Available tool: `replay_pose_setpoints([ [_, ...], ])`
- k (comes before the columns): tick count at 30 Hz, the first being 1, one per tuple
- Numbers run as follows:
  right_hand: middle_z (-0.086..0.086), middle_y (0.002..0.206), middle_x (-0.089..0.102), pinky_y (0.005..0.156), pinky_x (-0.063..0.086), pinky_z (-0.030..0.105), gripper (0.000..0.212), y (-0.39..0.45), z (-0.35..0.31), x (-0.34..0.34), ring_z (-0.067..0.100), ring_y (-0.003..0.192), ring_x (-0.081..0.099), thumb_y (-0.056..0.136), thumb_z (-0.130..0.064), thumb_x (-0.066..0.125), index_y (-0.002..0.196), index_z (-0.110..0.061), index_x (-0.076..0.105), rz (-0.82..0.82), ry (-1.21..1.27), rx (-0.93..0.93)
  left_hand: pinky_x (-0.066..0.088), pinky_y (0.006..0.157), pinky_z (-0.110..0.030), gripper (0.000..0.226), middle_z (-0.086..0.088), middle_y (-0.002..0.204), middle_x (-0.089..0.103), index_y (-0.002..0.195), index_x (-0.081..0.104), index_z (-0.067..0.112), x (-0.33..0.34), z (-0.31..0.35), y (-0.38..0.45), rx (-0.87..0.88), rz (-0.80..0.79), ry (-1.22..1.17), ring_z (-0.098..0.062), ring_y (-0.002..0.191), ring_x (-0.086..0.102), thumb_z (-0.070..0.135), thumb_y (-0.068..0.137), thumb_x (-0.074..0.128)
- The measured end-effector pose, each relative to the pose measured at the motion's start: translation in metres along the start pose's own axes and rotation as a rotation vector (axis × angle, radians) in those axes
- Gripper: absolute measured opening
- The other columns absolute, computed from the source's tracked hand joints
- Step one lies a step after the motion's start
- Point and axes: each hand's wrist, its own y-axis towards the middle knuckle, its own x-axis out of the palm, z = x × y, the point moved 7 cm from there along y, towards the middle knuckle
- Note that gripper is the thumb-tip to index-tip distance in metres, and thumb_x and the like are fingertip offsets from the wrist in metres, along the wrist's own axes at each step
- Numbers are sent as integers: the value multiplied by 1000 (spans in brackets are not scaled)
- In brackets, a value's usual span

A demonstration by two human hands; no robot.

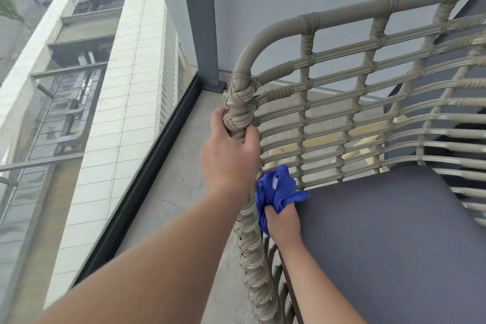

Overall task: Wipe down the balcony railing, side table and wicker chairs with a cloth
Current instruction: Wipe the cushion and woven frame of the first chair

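Blue cloth [276, 192], bunched into a wad, sits at the left rear corner of the grey seat cushion [394, 231], pressed against the lowest slats of the wicker chair [342, 102]. The right hand [282, 221] clutches it, fingers curled round the wad, which points up towards the slats. The left hand [231, 155] is wrapped round the woven front post of the chair's arm, steadying it. That post runs upright; the slats run lengthwise along the side towards the backrest. This chair looks mid-wipe. The glass balcony railing [147, 102] and any side table cannot be judged; no table is in sight.
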Motion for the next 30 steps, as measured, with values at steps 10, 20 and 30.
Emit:
replay_pose_setpoints([
  [10, 5, 103, 64, 76, 42, 27, 22, -16, 16, -6, 24, 92, 61, 87, -4, 59, 107, -12, 58, -58, -187, -61, 41, 59, -27, 30, 9, 70, 63, 122, 51, 34, -2, 2, 0, -14, 12, 17, -8, 67, 59, 35, 93, 59],
  [20, -4, 61, 51, 62, 40, 33, 27, -71, 19, -67, 20, 62, 50, 87, -13, 65, 69, -18, 46, -109, -182, 82, 41, 65, -32, 35, 7, 78, 64, 127, 49, 32, -2, 2, -4, 19, 11, 49, -11, 74, 59, 38, 93, 56],
  [30, 5, 67, 47, 60, 38, 30, 21, -87, -164, -50, 16, 63, 43, 87, -10, 65, 75, -2, 49, -76, 229, -277, 39, 73, -31, 35, 11, 79, 61, 126, 51, 26, -2, 1, 1, 28, 21, 46, -24, 83, 59, 39, 94, 59],
])
